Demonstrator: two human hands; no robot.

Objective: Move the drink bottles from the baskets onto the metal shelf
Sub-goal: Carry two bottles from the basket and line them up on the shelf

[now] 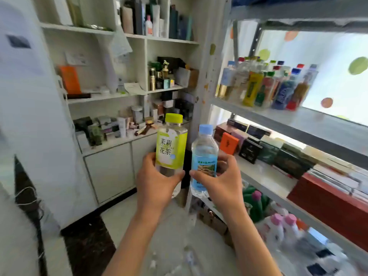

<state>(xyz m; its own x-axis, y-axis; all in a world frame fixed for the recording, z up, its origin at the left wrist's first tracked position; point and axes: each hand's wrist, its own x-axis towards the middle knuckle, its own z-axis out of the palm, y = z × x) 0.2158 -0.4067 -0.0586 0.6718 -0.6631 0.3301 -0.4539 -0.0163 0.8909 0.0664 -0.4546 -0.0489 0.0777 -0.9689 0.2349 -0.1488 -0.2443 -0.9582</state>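
My left hand grips a clear tea bottle with a lime-green cap and a green-and-white label, held upright at the centre. Beside it my right hand grips a water bottle with a light-blue cap and blue label, also upright. Both bottles hang in the air just left of the grey metal shelf. On that shelf's upper level stands a cluster of several drink bottles with mixed caps and labels. No basket is in view.
The metal shelf's middle level carries boxes, among them an orange box and a red box. Its lowest level holds pink-capped bottles. A white cupboard crowded with small items stands behind. A dark floor strip lies at lower left.
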